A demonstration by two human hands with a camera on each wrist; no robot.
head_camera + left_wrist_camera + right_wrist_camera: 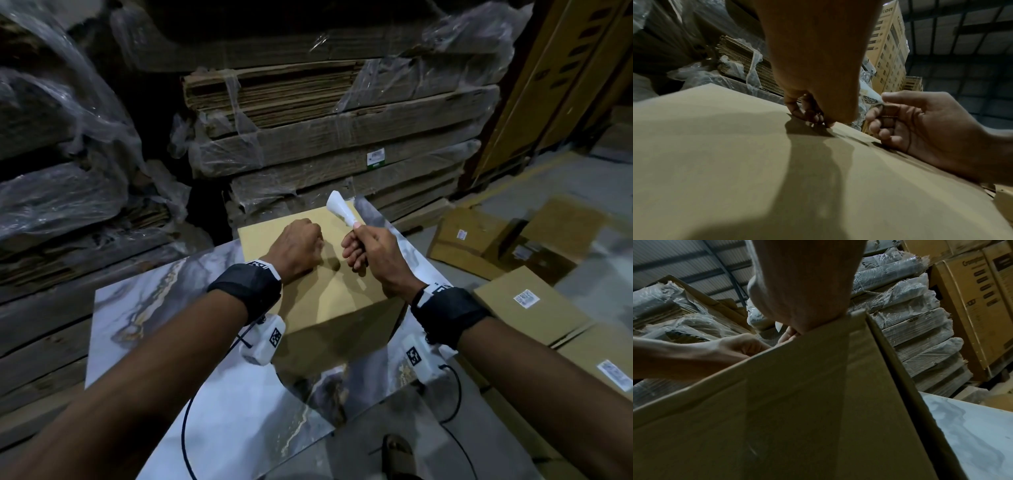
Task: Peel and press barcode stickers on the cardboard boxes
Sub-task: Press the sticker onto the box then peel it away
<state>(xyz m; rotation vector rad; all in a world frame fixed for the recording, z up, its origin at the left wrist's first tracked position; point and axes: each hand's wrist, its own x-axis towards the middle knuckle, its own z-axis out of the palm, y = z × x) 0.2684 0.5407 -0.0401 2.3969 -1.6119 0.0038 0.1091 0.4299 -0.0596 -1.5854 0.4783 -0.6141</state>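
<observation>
Right hand pinches a curled white sticker strip above the cardboard box, which sits on a marbled table. Left hand, fingers curled under, presses on the box top. Labelled boxes lie nearby.

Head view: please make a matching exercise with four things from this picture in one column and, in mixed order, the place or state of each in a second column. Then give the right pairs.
Things:
1. left hand
2. right hand
3. cardboard box
4. boxes with white labels

Places or states:
A. stands on the marbled slab
B. lie on the floor at the right
C. curled, fingertips down on the box top
D. pinches a white sticker strip, raised above the box

Pairs: 1-C, 2-D, 3-A, 4-B
</observation>
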